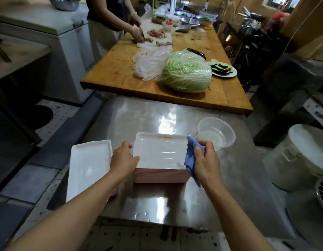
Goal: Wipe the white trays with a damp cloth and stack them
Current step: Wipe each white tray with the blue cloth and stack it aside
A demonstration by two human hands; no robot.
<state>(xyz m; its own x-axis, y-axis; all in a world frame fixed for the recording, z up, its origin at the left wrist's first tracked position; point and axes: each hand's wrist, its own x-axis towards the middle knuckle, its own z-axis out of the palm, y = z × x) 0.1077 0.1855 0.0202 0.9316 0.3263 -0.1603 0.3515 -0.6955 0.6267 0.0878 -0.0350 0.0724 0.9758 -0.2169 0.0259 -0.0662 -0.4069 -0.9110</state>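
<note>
Stack of white rectangular trays (pixel 159 153) on steel bench (pixel 229 187): rigid, glossy, probably slippery when damp; left hand (pixel 123 159) grips its left rim, right hand (pixel 205 160) clamps blue cloth (pixel 190 158) at its right edge

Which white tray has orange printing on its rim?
The top tray of the stack, held by the left hand. The separate tray to its left shows no printing.

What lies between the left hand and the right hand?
In the head view, the top white tray of the stack lies between the left hand and the right hand, which holds the blue cloth.
</note>
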